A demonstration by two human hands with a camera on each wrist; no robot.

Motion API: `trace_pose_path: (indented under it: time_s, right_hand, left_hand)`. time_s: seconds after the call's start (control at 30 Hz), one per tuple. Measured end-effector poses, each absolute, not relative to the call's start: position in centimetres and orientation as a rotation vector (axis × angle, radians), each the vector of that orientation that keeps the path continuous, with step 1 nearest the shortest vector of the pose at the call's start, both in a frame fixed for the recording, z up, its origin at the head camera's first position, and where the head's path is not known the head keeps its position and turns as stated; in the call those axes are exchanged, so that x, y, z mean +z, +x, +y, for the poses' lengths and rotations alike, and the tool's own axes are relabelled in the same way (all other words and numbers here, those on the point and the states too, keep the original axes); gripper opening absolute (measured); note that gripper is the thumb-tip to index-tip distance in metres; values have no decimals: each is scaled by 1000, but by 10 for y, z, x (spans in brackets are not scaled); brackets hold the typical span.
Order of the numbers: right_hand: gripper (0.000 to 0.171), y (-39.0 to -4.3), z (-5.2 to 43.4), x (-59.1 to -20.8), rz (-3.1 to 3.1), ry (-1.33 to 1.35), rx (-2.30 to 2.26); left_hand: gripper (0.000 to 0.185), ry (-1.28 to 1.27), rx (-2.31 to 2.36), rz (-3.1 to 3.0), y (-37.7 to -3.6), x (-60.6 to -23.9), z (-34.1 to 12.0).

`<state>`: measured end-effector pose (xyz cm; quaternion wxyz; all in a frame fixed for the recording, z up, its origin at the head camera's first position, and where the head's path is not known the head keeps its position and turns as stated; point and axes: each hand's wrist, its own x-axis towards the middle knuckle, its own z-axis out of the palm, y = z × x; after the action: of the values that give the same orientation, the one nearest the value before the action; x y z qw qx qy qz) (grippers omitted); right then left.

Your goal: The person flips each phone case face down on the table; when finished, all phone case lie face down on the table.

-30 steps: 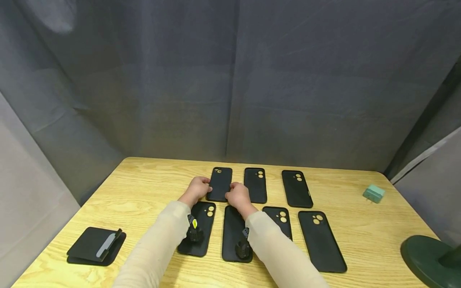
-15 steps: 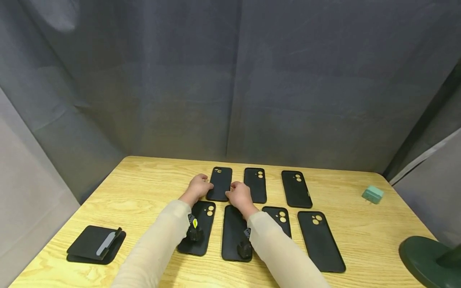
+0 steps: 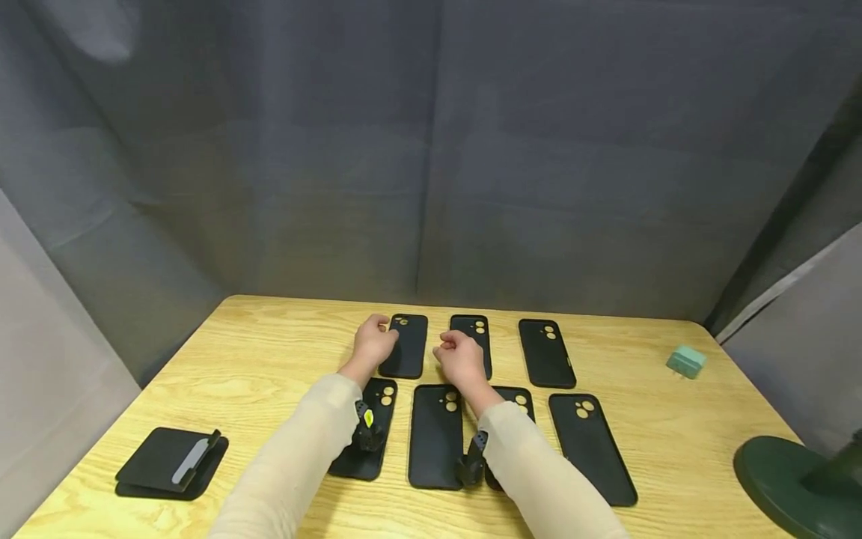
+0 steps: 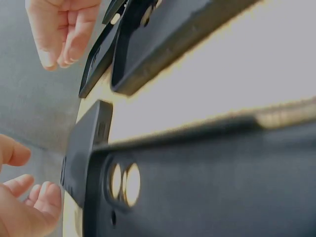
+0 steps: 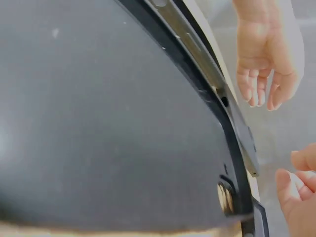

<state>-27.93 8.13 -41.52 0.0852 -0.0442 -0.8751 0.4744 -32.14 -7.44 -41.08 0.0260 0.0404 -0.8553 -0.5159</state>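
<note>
Head view: seven matte black phone cases with round camera cut-outs lie in two rows on a pale wooden surface (image 3: 269,352) before a grey cloth backdrop. The left hand (image 3: 375,341) rests at the left edge of the far-left black phone case (image 3: 406,346), fingers loosely curled against its side. The right hand (image 3: 460,357) hovers over the lower part of the far-middle black phone case (image 3: 473,333), fingers curled loosely and holding nothing. A far-right black phone case (image 3: 544,352) lies just beside. A flat black folded wallet stand (image 3: 168,463) sits at the near left, a small mint-green charger block (image 3: 685,361) at the far right, a dark green round base (image 3: 788,479) at the near right.

Left wrist view: a near black case fills the frame; the left hand's fingertips (image 4: 29,197) sit close against the far-left case's edge, and whether they touch is unclear.

Right wrist view: the right hand's fingertips (image 5: 301,197) are bent, gripping nothing; the left hand hangs relaxed beyond.
</note>
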Motion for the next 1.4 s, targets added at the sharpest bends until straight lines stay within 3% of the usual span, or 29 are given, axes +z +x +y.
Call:
trace_pose_path:
  time_s: [0.4, 1.4]
  right_hand:
    - [30, -270, 102, -408, -2454, -242, 1660]
    - [38, -275, 141, -419, -2575, -446, 1610]
  left_hand:
    - [39, -36, -1659, -2637, -320, -405, -51]
    - [47, -168, -1596, -2840, -317, -417, -9]
